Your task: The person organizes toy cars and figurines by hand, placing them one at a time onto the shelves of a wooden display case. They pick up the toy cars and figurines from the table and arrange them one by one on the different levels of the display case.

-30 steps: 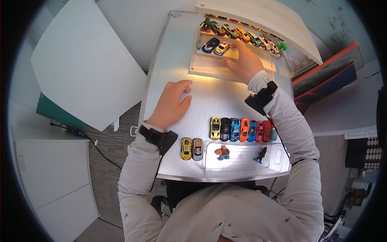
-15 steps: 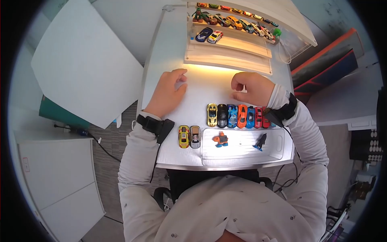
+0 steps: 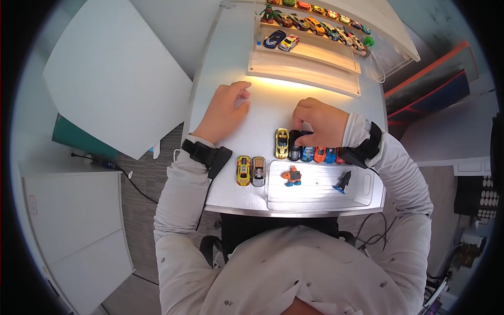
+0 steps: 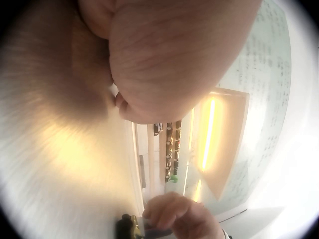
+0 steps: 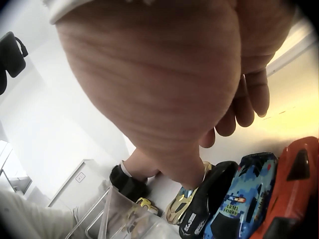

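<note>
In the head view, my right hand (image 3: 323,123) is over the row of toy cars, its curled fingers and thumb pinching the black toy car (image 3: 295,149). The right wrist view has my thumb (image 5: 192,174) against that black car, with other fingertips beyond it. Beside it in the row lie a gold toy car (image 3: 282,144), a blue camouflage toy car (image 5: 246,196) and an orange toy car (image 5: 294,184). My left hand (image 3: 223,110) hovers left of the shelf front, fingers loosely bent, holding nothing.
A lit wooden display shelf (image 3: 302,76) at the back carries rows of toy cars and a small green figure (image 3: 268,14). Nearer me, a clear tray (image 3: 320,202) contains an orange-and-blue toy (image 3: 292,176) and a dark figure (image 3: 344,182). Yellow (image 3: 243,170) and silver (image 3: 258,171) cars stand left of it.
My right hand has drawn back from the shelf, where it was beside the white, red and yellow car, and come down onto the black car. The left hand has stayed about where it was.
</note>
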`<control>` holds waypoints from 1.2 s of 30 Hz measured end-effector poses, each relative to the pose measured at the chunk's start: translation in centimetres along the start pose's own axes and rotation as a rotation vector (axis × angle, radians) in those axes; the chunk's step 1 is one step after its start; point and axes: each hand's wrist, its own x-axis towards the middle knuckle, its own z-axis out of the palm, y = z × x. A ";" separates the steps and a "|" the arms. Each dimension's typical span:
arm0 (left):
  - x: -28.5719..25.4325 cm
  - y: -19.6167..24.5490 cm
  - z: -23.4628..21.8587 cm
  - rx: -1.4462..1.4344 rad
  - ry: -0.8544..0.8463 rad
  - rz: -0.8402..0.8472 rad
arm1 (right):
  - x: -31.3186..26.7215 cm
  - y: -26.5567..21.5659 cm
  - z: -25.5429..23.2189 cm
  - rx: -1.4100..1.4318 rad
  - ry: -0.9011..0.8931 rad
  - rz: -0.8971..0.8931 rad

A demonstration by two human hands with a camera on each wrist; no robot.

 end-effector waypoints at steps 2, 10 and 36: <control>0.0 0.2 -0.1 -0.013 0.006 -0.006 | 0.8 -0.6 0.0 -0.003 -0.038 -0.008; 0.0 -0.1 -0.2 0.016 -0.014 0.028 | 3.0 -1.3 1.7 -0.156 -0.057 -0.153; 0.1 0.4 -0.3 0.048 -0.026 -0.007 | 3.6 0.9 2.1 -0.233 0.263 -0.046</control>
